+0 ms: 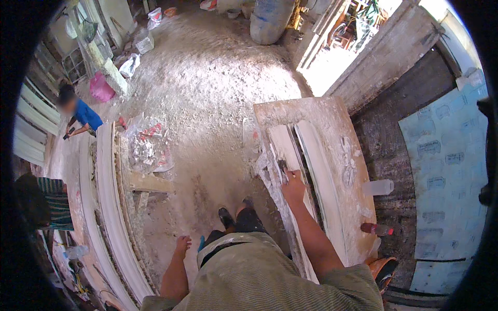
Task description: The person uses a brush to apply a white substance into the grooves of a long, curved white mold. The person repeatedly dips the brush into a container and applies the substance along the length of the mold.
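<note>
My right hand [294, 187] is closed around a small dark tool [282, 165], which looks like a scraper, though my fingers hide part of it. The tool's tip rests on or just above a long white plaster moulding [284, 141] lying along the workbench [332, 110] to my right. Beside it, across a dark gap, runs a second white moulding [322, 171]. My left hand [182, 244] hangs at my side over the floor, its fingers loosely apart with nothing visible in them.
A clear plastic bottle [379, 187] and a red-labelled bottle [377, 228] lie at the bench's right edge. Long mouldings [107, 181] rest on another bench to my left. A person in blue [87, 115] and a striped-shirted person [54, 202] are there. A blue barrel [270, 23] stands far ahead.
</note>
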`<state>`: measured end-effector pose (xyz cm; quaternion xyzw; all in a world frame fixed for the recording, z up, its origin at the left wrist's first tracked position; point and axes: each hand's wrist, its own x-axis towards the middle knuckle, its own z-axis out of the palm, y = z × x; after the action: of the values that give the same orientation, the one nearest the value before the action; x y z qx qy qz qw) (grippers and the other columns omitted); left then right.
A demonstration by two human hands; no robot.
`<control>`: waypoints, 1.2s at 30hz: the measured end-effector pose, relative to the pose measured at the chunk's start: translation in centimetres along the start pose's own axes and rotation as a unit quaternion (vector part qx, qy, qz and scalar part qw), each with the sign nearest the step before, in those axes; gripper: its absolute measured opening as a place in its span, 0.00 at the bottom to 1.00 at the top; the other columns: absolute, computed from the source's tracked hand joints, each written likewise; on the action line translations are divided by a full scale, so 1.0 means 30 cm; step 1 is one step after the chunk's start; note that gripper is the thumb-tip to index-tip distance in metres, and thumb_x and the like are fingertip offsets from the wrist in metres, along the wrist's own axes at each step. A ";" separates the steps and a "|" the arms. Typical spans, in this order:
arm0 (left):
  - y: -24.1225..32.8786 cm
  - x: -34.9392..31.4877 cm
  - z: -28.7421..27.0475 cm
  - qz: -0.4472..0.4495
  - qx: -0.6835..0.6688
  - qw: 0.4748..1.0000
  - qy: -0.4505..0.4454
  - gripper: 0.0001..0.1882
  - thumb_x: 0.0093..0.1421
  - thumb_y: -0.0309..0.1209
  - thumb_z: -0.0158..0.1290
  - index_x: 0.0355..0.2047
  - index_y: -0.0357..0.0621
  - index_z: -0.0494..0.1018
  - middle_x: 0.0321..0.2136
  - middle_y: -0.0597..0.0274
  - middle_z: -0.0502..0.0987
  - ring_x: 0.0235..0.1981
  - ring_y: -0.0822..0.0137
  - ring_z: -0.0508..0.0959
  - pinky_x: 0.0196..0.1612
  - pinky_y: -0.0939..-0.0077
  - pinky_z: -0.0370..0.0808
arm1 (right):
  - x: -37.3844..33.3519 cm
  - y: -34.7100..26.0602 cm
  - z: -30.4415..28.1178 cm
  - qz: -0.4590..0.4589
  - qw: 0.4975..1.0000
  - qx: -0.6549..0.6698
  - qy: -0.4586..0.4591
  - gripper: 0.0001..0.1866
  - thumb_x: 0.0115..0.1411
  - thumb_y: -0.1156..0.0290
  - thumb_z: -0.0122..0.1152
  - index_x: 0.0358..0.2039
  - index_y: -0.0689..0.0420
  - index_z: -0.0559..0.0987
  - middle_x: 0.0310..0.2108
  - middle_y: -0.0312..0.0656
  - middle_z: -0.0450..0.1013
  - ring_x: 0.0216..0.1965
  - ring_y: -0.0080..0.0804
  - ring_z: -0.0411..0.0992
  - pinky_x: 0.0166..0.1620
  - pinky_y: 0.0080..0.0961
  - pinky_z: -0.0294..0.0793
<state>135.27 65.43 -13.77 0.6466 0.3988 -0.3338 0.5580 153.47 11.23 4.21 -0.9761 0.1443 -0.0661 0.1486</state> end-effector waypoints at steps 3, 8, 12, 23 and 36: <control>-0.013 -0.010 0.000 -0.006 -0.017 1.000 0.010 0.16 0.65 0.41 0.54 0.48 0.45 0.73 0.37 0.62 0.79 0.32 0.67 0.78 0.30 0.72 0.73 | 0.039 -0.010 0.007 -0.009 1.000 0.007 0.003 0.28 0.51 0.74 0.66 0.55 0.44 0.79 0.45 0.40 0.70 0.35 0.44 0.78 0.37 0.43 0.79; 0.057 0.016 0.047 -0.039 -0.020 0.999 -0.004 0.16 0.65 0.42 0.55 0.46 0.47 0.72 0.38 0.62 0.80 0.32 0.67 0.78 0.32 0.73 0.73 | 0.318 -0.067 0.069 -0.034 0.999 -0.012 0.004 0.26 0.54 0.73 0.64 0.55 0.45 0.79 0.45 0.40 0.69 0.35 0.43 0.78 0.35 0.41 0.79; 0.238 0.071 0.111 -0.044 -0.028 0.998 -0.027 0.16 0.66 0.42 0.55 0.47 0.45 0.72 0.37 0.62 0.80 0.32 0.69 0.78 0.33 0.73 0.73 | 0.430 -0.099 0.076 -0.042 0.999 0.010 0.005 0.26 0.54 0.73 0.63 0.56 0.44 0.79 0.45 0.40 0.71 0.35 0.43 0.78 0.35 0.43 0.79; 1.070 0.295 0.360 0.113 0.154 0.979 -0.070 0.19 0.65 0.42 0.56 0.49 0.42 0.74 0.38 0.62 0.81 0.33 0.70 0.79 0.36 0.74 0.74 | 0.527 -0.082 0.001 0.049 0.981 0.166 0.084 0.22 0.60 0.71 0.63 0.56 0.46 0.77 0.49 0.45 0.71 0.39 0.48 0.78 0.39 0.42 0.80; 1.767 0.083 1.170 0.341 0.250 0.828 -0.368 0.12 0.70 0.35 0.52 0.44 0.38 0.75 0.39 0.59 0.80 0.38 0.70 0.79 0.42 0.75 0.76 | 0.261 0.469 0.148 0.422 0.675 0.578 0.180 0.11 0.68 0.62 0.53 0.37 0.57 0.75 0.31 0.41 0.74 0.26 0.34 0.73 0.25 0.30 0.75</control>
<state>183.95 27.98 2.77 0.6883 -0.1793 -0.4240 0.5607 158.00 -2.77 -3.68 -0.4998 0.4976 -0.2406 0.6669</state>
